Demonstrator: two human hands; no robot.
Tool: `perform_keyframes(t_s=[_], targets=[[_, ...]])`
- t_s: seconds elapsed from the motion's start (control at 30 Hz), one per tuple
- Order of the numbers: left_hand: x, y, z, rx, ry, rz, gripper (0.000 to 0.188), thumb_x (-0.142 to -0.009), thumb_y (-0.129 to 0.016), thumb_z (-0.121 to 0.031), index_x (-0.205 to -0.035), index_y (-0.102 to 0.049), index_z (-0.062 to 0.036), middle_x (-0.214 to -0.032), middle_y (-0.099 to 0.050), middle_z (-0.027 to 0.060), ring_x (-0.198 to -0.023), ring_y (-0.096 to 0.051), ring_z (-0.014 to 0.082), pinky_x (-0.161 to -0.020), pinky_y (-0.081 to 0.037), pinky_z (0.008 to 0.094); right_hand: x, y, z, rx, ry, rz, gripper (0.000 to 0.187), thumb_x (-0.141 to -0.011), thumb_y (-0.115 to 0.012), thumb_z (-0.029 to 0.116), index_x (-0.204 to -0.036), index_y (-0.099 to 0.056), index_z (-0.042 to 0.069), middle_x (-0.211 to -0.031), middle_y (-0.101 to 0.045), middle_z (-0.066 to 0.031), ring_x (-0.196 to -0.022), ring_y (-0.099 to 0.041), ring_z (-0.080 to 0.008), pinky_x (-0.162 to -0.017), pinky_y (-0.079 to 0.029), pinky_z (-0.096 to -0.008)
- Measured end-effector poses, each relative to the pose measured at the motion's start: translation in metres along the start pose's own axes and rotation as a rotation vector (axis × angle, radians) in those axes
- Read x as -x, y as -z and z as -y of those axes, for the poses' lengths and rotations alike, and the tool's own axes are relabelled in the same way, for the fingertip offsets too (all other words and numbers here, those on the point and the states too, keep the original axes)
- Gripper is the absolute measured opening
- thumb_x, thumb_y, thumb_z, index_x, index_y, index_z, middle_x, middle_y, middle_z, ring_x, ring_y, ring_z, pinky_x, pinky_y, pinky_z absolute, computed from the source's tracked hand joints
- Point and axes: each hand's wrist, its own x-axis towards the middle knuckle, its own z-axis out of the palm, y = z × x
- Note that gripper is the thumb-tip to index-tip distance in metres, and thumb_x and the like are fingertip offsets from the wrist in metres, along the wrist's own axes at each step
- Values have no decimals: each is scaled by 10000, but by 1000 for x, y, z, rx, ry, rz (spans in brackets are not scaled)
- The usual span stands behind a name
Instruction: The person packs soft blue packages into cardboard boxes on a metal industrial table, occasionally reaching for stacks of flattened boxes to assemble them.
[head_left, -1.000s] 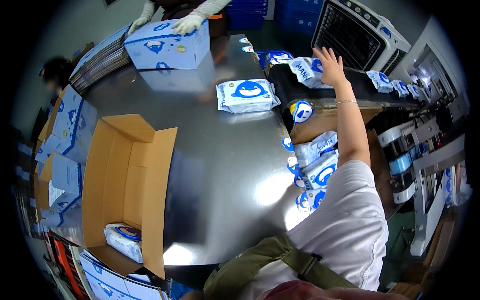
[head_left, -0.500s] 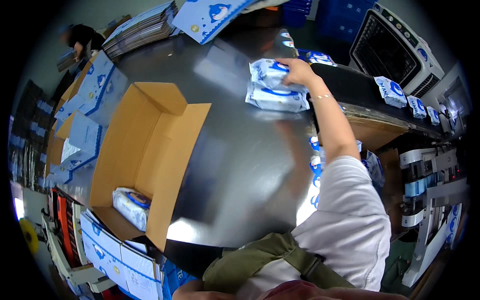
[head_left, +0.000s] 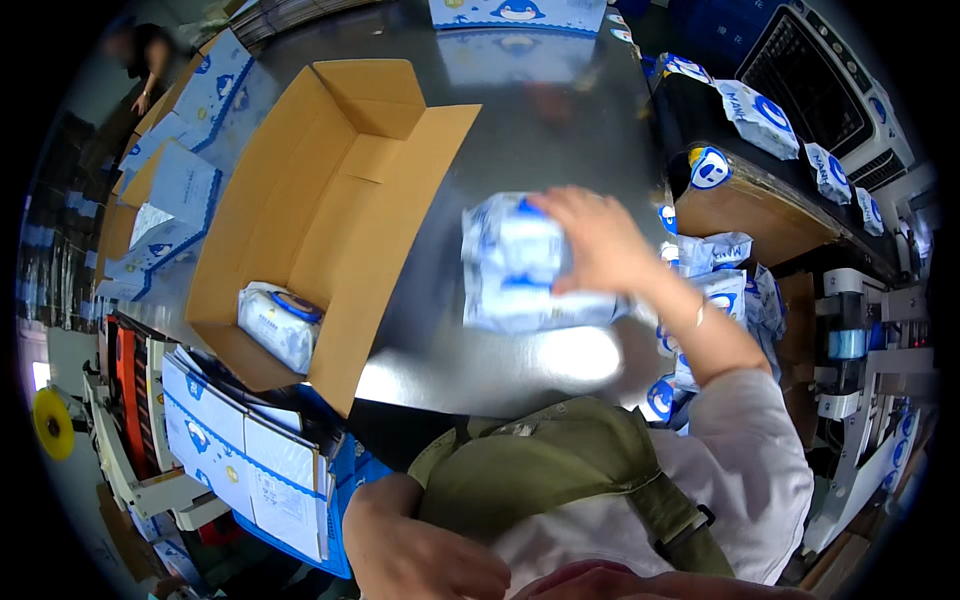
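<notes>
My right hand (head_left: 605, 240), its fingers spread around the edge, grips a white and blue wipes pack (head_left: 510, 245) over the metal table. A second wipes pack (head_left: 490, 318) shows beneath it, and both are blurred by motion. To their left stands an open brown carton (head_left: 385, 200). Inside its near end lies a single wipes pack (head_left: 280, 325) with a blue lid. My left hand (head_left: 425, 550) is close to my body at the lower edge; its fingers are smeared, so their closing is unclear.
Wipes packs (head_left: 757, 118) lie on a black conveyor belt (head_left: 690, 120) at the right, with several more (head_left: 720, 290) heaped below. Flat printed cartons (head_left: 245, 455) are stacked at the lower left. Open printed boxes (head_left: 180, 190) line the far left, where another person (head_left: 150, 65) stands.
My right hand has brought the two wipes packs from beside the conveyor toward me along the table. My left hand has come into view at the lower edge. The view has shifted.
</notes>
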Motion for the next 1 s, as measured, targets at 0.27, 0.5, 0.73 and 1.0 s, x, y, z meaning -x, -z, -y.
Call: perform_keyframes(t_s=[0.27, 0.5, 0.73, 1.0], targets=[[40, 51, 100, -1542, 996, -101, 828, -618, -792, -156, -1354, -430, -41, -1424, -338, 256, -1346, -294, 413, -1060, -233, 597, -76, -18, -21, -223, -53, 541, 963, -506, -833, 445, -1310, -475, 55, -1186, -599, -230, -1090, -586, -352, -926, -458, -382], [64, 58, 88, -1409, 1052, 192, 761, -632, -659, -89, -1344, -405, 0, -1437, -362, 208, -1369, -312, 331, -1075, -150, 635, -48, -54, -8, -690, 324, 698, 867, -715, -753, 347, -1396, -341, 2, -1250, -538, -277, -1145, -548, -370, -935, -465, -394], [56, 53, 96, -1413, 1157, 115, 767, -631, -609, -28, -1365, -388, -15, -1446, -367, 186, -1371, -303, 346, -1071, -145, 633, -13, 3, -119, -387, 27, -191, 512, -725, -742, 167, -1190, -589, 16, -1145, -631, -187, -1051, -615, -304, -914, -479, -373], [53, 51, 102, -1409, 1193, 127, 717, -680, -593, -58, -1362, -384, 10, -1451, -356, 206, -1380, -288, 358, -1086, -104, 622, 73, 63, -226, -114, -338, -847, 395, -677, -670, -58, -1057, -651, 51, -1074, -653, -128, -998, -629, -291, -863, -496, -355]])
